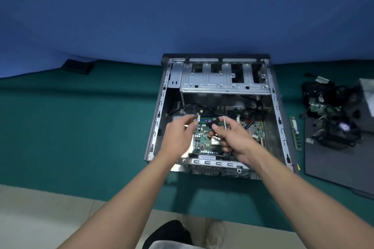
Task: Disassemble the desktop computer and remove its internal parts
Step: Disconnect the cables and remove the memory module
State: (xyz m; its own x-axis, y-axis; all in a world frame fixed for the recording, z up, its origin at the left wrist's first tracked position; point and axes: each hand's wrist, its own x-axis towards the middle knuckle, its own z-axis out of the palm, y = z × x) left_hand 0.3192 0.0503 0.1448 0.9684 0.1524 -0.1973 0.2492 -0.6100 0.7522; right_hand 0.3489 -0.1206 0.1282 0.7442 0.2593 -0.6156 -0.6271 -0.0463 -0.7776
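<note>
Desktop case (pixel 277 107) is lying open at centre frame on the green table (pixel 81 127), open side facing up. Both hands are working low inside it, over the motherboard (pixel 202 139), which is sitting on the case floor with black cables trailing along its upper edge. Left hand (pixel 180 137) is hovering over the board's left side; it is blurred, fingers looking loosely spread and gripping nothing I can make out. Right hand (pixel 234 139) is closing its fingers round a thin metal tool (pixel 224 122), shaft pointing toward the top of the frame; a dark piece by the thumb is too unclear to name. Judging the step: the person is working on the board's fixings or a part mounted on it. The next move is likely calling for the tool tip to be brought down onto a fastener, with the free hand steadying the board or part. Contents: the drive cage (pixel 212 81) across the case's upper end is showing open bays; the board and cables are the main items inside. At right of frame, a grey panel (pixel 334 168) is holding a pile of cables and parts (pixel 332 115), and a memory stick (pixel 295 133) is lying on the table between panel and case.
</note>
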